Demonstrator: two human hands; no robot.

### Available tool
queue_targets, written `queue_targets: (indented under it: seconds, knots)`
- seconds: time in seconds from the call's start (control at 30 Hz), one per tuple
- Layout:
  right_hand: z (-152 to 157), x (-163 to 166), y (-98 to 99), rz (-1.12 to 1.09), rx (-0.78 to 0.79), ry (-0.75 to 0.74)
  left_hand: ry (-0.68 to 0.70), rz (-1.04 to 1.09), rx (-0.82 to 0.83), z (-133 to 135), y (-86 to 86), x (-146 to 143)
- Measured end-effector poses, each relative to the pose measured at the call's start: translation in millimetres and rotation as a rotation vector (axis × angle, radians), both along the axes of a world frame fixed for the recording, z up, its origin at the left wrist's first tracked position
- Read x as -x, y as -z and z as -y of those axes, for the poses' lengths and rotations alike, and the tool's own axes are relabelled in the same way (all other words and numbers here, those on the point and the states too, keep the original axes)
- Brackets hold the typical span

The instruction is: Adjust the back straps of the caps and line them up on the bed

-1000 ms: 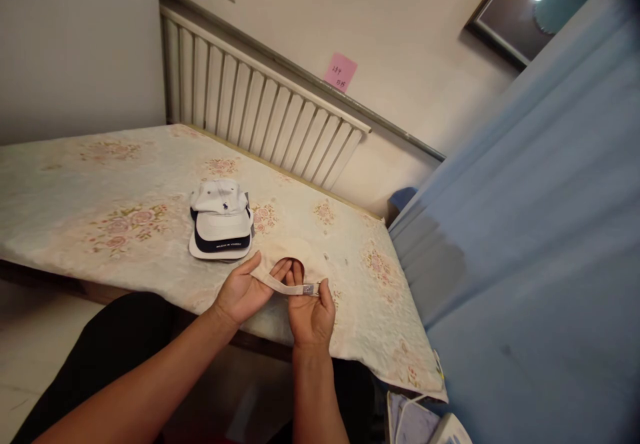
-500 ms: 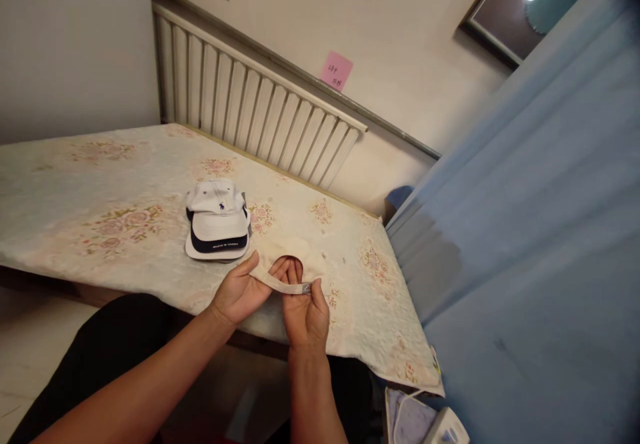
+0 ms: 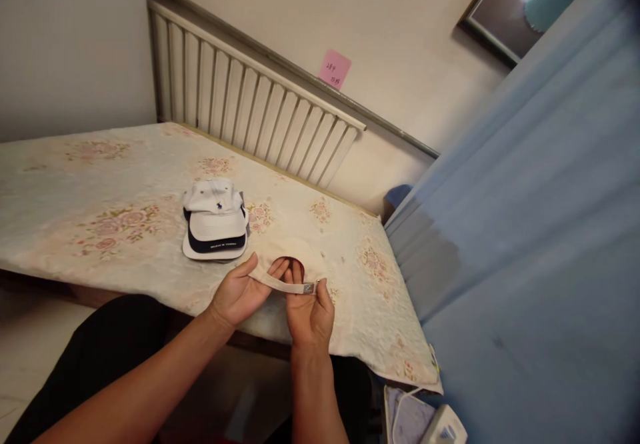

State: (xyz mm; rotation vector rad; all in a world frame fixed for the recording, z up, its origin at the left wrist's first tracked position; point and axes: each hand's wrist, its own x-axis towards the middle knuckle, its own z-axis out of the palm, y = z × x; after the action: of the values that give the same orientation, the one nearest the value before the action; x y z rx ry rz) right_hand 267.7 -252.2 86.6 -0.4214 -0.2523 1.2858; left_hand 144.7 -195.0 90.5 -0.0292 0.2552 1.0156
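Between my two hands is a cream baseball cap (image 3: pixel 306 252), its back opening and strap turned towards me. My left hand (image 3: pixel 242 292) grips the cap's left rear edge, thumb on the outside and fingers reaching inside. My right hand (image 3: pixel 310 311) holds the strap end by the metal buckle (image 3: pixel 309 289), thumb outside, with fingers showing through the opening. The cap's front and brim are hidden. Left of it a stack of caps lies on the bed, a white cap (image 3: pixel 216 221) with a small dark logo on top and a black brim (image 3: pixel 220 244) beneath.
The caps rest on a flower-patterned bedspread (image 3: pixel 125 224). Behind it are a white radiator (image 3: pixel 240 97) and a wall with a pink note (image 3: pixel 335 69). A blue curtain (image 3: pixel 525 231) hangs on the right. A white device (image 3: pixel 444 427) with a cord sits at the lower right.
My right hand has shifted slightly right with the strap's buckle end, and the cap's back opening looks a little wider. My left hand keeps its grip.
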Motion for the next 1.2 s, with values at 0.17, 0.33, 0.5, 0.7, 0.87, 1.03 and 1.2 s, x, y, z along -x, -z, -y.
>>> queue_targets:
  seconds: [0.17,0.33,0.5,0.7,0.87,1.03,1.2]
  knots:
    - [1.5,5.4,0.2,0.038,-0.046,-0.009,-0.014,0.013,0.038,2.6,-5.5,2.2]
    - [2.3,6.1,0.8,0.036,-0.028,-0.014,0.003,-0.026,0.019,2.7,-3.8,2.5]
    - [1.9,5.9,0.4,0.036,0.004,0.009,0.065,-0.027,0.035,7.4,-5.8,1.6]
    - [1.1,6.1,0.1,0.019,0.065,0.027,0.135,-0.015,-0.015,10.3,-4.2,1.2]
    - [0.5,5.8,1.2,0.008,0.05,0.036,0.133,0.017,-0.014,9.7,-0.9,1.4]
    - [0.9,4.8,1.0,0.002,0.025,0.023,0.125,0.012,-0.011,9.7,-0.1,1.6]
    - [1.9,5.0,-0.4,-0.015,0.046,0.016,0.109,0.02,-0.022,9.5,-0.8,1.6]
